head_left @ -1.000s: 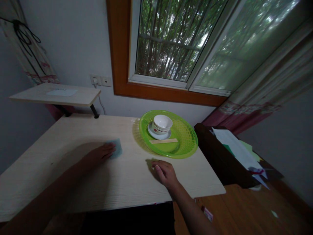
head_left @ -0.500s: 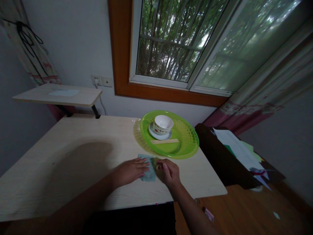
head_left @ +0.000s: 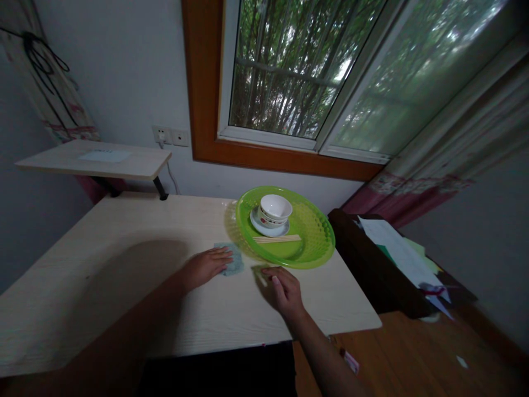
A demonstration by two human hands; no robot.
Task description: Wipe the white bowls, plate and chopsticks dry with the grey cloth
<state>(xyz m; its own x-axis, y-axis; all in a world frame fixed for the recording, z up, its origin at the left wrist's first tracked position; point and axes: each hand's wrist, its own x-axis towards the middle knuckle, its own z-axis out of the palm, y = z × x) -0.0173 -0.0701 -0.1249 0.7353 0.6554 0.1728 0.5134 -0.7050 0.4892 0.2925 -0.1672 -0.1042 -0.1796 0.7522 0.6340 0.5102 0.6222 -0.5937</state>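
My left hand (head_left: 205,268) lies flat with its fingers stretched out on a light blue-green cloth (head_left: 236,261), pressing it to the pale wooden table (head_left: 231,320). Part of the cloth is hidden under the fingers. To the right, my right hand (head_left: 286,289) rests by the table with its fingers curled in, and nothing shows in it. Just beyond both hands stands a round green plastic basket (head_left: 318,251). Inside it, stacked white bowls (head_left: 276,207) sit on a white plate (head_left: 258,225), with several chopsticks (head_left: 278,239) lying in front.
A raised wooden shelf (head_left: 95,165) on black legs stands at the table's back left, with a paper (head_left: 105,156) on it. Behind are wall sockets (head_left: 170,135) and a window. Beyond the table's right edge is a dark brown piece of furniture with papers (head_left: 397,253) on it.
My left hand has slid the cloth leftward and away from me across the table. My right hand has stayed nearly in place, still curled.
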